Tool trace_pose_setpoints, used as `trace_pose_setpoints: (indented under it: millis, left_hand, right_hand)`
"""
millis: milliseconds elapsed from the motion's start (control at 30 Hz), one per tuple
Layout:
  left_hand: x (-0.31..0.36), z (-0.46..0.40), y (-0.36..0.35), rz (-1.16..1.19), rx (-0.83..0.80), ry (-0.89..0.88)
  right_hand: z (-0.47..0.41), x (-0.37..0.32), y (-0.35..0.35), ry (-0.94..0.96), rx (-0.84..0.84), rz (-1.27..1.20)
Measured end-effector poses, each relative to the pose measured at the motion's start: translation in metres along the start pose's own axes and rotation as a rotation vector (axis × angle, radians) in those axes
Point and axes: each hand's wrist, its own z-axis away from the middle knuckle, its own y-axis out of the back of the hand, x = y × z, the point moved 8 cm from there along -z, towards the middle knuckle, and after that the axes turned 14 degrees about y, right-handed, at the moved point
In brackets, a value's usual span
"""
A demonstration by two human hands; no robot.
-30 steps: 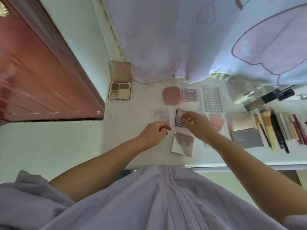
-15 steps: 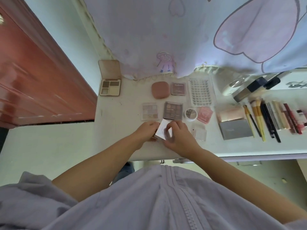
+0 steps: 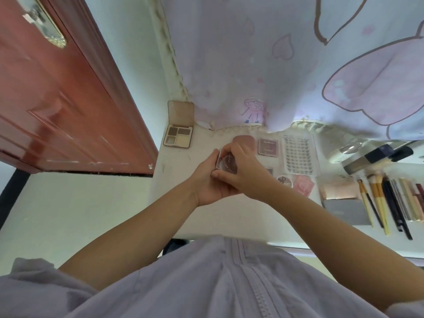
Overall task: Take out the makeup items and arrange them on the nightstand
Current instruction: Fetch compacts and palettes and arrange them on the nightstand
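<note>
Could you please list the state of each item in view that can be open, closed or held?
Four-pan palette: open, lid propped up, on the nightstand.
Small dark palette: lifted, held by both hands.
Left hand: grips the small dark palette.
Right hand: grips the same palette.
Square blush compact: closed, lying flat.
Door: ajar.

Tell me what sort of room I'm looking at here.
Most likely a bedroom. A cartoon-print bedsheet hangs over the back edge of a white nightstand set beside a red-brown door, and makeup palettes and brushes are laid out on top.
</note>
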Motion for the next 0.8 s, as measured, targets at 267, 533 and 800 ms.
trace_pose_setpoints:
  millis: [267, 533, 800]
  left_hand:
    - [0.016, 0.002, 0.009, 0.009, -0.038, 0.005]
    - [0.022, -0.003, 0.009, 0.032, -0.06, 0.024]
    - [0.031, 0.006, -0.015, 0.005, -0.121, -0.031]
  right_hand:
    - [-0.02, -0.004, -0.006, -0.009, -0.007, -0.016]
    - [-0.029, -0.011, -0.006, -0.013, -0.189, 0.205]
    - [-0.034, -0.022, 0.007, 0.105, -0.144, 0.386]
